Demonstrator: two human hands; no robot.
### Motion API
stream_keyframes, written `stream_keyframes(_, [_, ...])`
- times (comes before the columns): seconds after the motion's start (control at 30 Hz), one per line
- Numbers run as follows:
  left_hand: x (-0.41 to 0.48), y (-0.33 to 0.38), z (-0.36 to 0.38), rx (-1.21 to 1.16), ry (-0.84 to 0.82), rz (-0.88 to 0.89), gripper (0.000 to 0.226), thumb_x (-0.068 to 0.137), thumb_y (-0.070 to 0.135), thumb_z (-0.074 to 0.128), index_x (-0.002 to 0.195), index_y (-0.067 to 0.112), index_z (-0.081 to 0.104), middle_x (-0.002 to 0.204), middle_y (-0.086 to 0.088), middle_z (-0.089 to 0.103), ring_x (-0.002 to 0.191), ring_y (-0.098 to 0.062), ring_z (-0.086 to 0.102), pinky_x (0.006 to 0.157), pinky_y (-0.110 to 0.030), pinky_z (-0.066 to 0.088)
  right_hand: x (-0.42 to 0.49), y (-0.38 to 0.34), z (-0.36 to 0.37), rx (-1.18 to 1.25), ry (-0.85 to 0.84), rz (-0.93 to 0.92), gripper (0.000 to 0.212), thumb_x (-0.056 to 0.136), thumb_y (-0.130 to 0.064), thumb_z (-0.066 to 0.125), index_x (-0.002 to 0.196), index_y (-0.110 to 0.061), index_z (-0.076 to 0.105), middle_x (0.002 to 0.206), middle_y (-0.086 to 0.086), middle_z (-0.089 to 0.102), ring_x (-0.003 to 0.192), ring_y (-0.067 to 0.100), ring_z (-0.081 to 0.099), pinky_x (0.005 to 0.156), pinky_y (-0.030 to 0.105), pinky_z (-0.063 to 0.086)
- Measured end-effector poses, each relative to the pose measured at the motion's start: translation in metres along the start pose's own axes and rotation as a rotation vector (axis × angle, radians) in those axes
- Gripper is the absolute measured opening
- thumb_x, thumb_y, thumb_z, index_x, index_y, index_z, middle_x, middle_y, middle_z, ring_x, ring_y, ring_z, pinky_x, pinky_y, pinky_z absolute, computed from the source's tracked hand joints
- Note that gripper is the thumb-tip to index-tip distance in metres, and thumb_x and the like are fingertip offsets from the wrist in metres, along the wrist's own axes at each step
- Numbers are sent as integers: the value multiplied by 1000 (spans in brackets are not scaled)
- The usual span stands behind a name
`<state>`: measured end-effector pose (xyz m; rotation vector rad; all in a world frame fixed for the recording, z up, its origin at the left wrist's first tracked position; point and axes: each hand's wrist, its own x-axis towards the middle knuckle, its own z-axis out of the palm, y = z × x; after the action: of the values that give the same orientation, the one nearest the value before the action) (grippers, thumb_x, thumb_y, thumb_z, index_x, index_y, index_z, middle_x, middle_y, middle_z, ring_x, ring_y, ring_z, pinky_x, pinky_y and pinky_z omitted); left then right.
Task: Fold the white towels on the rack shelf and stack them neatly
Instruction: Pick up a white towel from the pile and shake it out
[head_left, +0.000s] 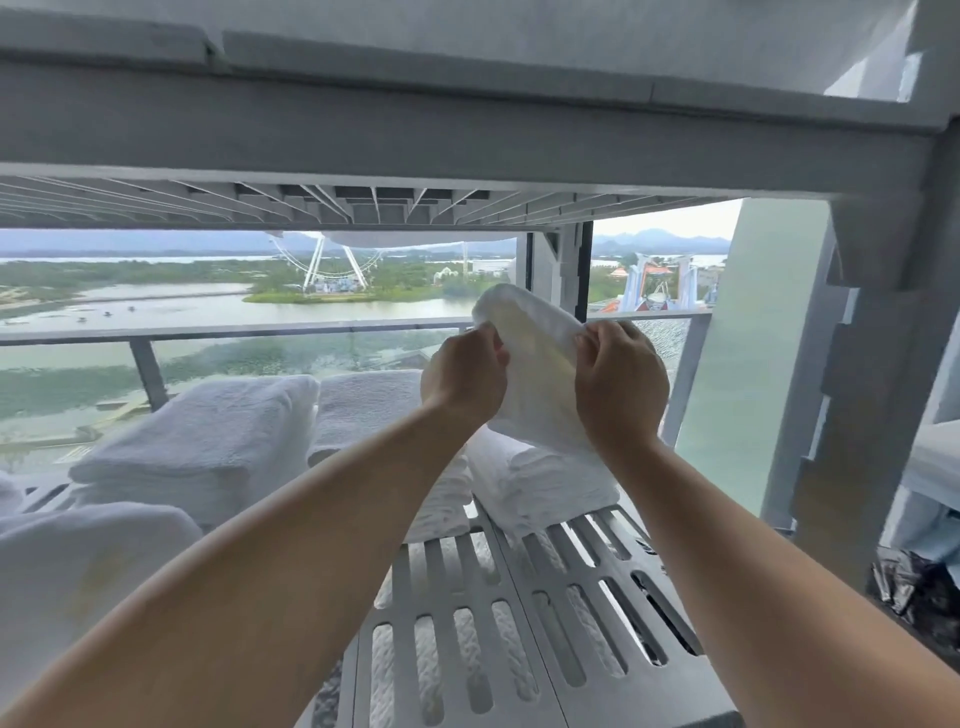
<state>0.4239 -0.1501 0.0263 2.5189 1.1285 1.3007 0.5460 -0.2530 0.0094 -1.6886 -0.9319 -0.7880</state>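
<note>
— Where is the towel?
— Over the slotted shelf (498, 613), center right: the left hand (465, 376) and right hand (621, 387) both pinch the small white towel (540, 374), creased, faintly yellow.
— Room around?
— Folded stack (550, 483) just below, bigger pile (197, 441) at left, upper shelf (415, 135) overhead. Its long axis slants upper left to lower right.

Towel (535, 364) pinched between left hand (465, 376) and right hand (618, 384), above a small folded stack (545, 483) toward the right rear of the rack shelf (457, 595), larger stack (197, 441) at left rear, further towel (78, 571) at near left corner, upper shelf (415, 130) overhead, railing (234, 330) behind.
</note>
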Motion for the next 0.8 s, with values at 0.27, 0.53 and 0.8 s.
stream_keyframes(0.27, [-26, 11, -37, -55, 73, -103, 13, 100, 30, 52, 103, 19, 57, 90, -6, 63, 83, -30, 57, 67, -33, 41, -16, -29, -33, 124, 11, -109, 19, 99, -22, 54, 101, -13, 70, 101, 3, 70, 92, 28, 64, 73, 29, 38])
stream_keyframes(0.53, [-58, -4, -76, -16, 105, -151, 13, 100, 33, 53, 100, 21, 57, 92, -6, 65, 82, -27, 57, 65, -33, 38, -41, -54, -51, 214, -66, -179, 21, 99, -21, 55, 105, -10, 72, 103, 5, 71, 101, 29, 62, 93, 41, 47])
stream_keyframes(0.8, [-92, -24, -118, -14, 100, -194, 12, 100, 32, 52, 96, 21, 54, 85, -1, 59, 81, -25, 56, 66, -32, 37, -66, -94, -67, 222, -57, -215, 19, 98, -21, 57, 102, -11, 73, 100, 3, 72, 98, 28, 63, 92, 38, 45])
